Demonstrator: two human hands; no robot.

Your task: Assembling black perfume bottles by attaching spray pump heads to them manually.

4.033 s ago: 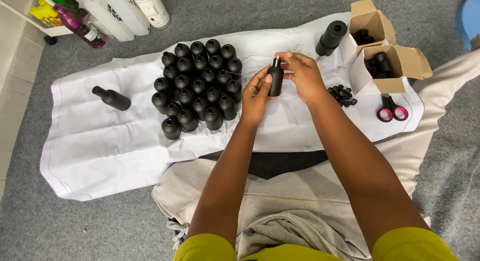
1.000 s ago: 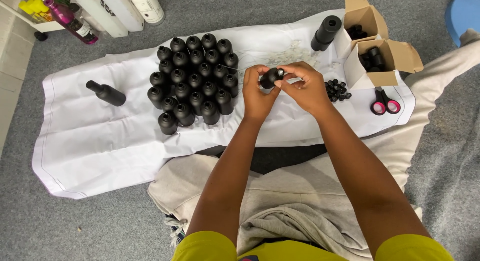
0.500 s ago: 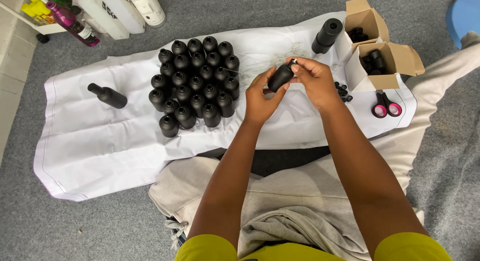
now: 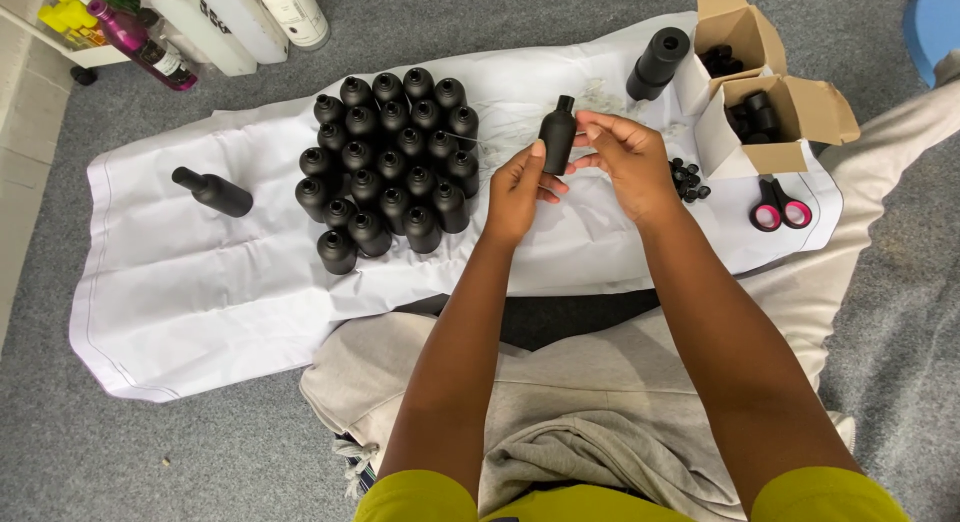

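Note:
Both my hands hold one small matte black bottle [image 4: 557, 134] upright above a white cloth [image 4: 200, 272]. My left hand [image 4: 517, 189] grips its lower body from the left. My right hand [image 4: 625, 160] pinches it from the right side. Just left of my hands stands a tight cluster of several identical capped black bottles [image 4: 390, 167]. A small heap of loose black caps [image 4: 688, 179] lies on the cloth just right of my right hand.
One black bottle [image 4: 212, 192] lies on its side at the cloth's left. A black cylinder [image 4: 657, 64] and two open cardboard boxes [image 4: 775, 122] holding black parts stand at the back right, with pink-handled scissors [image 4: 777, 208] near them. Large white and purple bottles [image 4: 240, 17] stand at the back left.
The bottle, tilted between my hands half a second ago, now stands upright, and my hands have lowered slightly toward me.

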